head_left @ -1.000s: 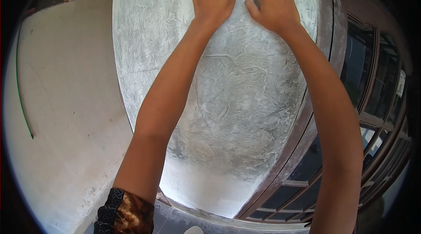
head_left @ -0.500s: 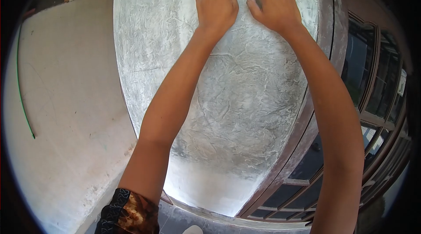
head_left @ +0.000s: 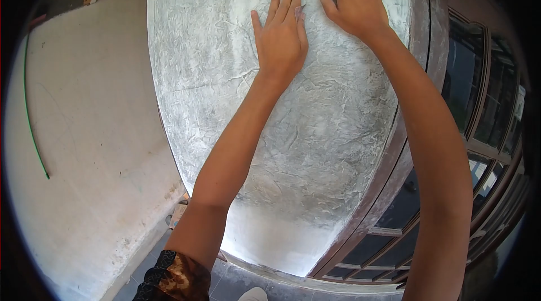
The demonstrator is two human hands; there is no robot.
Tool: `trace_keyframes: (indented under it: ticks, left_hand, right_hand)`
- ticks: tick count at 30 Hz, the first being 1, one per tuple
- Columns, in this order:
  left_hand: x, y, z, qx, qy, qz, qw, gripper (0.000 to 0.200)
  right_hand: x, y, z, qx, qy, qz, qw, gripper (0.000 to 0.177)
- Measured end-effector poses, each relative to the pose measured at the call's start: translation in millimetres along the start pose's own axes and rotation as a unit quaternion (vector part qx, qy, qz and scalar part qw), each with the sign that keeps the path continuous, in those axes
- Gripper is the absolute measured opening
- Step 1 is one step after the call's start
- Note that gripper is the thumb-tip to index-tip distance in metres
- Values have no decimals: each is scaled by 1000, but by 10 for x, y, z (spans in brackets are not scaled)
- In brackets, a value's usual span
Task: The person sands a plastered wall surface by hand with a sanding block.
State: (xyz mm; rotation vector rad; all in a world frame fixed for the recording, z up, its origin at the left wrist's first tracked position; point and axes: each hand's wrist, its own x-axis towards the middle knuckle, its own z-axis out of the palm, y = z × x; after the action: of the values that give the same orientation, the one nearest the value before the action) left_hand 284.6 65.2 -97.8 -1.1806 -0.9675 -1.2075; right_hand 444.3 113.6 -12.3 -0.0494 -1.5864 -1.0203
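A tall panel point(head_left: 315, 126) fills the middle of the view, its surface grey and white, crinkled and streaky, and smooth at the bottom. My left hand point(head_left: 282, 39) lies flat on it, palm down with fingers stretched out and the thumb side apart. A greyish patch shows near one of its fingertips. Higher up and to the right, my right hand point(head_left: 358, 5) rests on the same surface, its fingers extended and angled to the upper left, with a dark gap beside the thumb. The fingertips of this hand reach near the top of the view.
A dark brown frame with glass panes point(head_left: 465, 75) runs along the panel's right side. On the left stands a plain pale wall point(head_left: 96, 103) with a thin green cord point(head_left: 29, 115). Grey floor tiles point(head_left: 228, 281) and a white shoe tip point(head_left: 255, 294) appear below.
My left hand has slid down the panel, away from the top edge. My right hand stays high on the panel with little change. The view has shifted slightly.
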Motion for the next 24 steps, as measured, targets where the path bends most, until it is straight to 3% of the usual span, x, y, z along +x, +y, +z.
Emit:
trace_keyframes:
  ticks: [2,5,10,14,16,20,24]
  left_hand:
    - [420,-61,50,-22,37,4,999,45]
    - [898,-198,140,11,21,4,1000,48]
    - [-76,96,-1,-17,28,-5,999,44]
    - [593,-19,101,-33,48,-7,998,43]
    - [928,-103,109,-5,13,-18,1000,47]
    - [146,63,47,-24,45,-4,999,42]
    - [422,12,54,-4,25,-3,1000,43]
  right_hand:
    - [18,-9,0,4,-1,-1,1000,40]
    - [27,-4,-9,14,0,-3,1000,39]
    - [4,4,-1,19,5,-4,1000,39]
    - [26,-13,-28,29,14,0,999,39]
    - [31,1,-22,20,12,-3,1000,38]
    - [18,0,-10,19,12,2,1000,37]
    - [28,1,-8,18,10,7,1000,37]
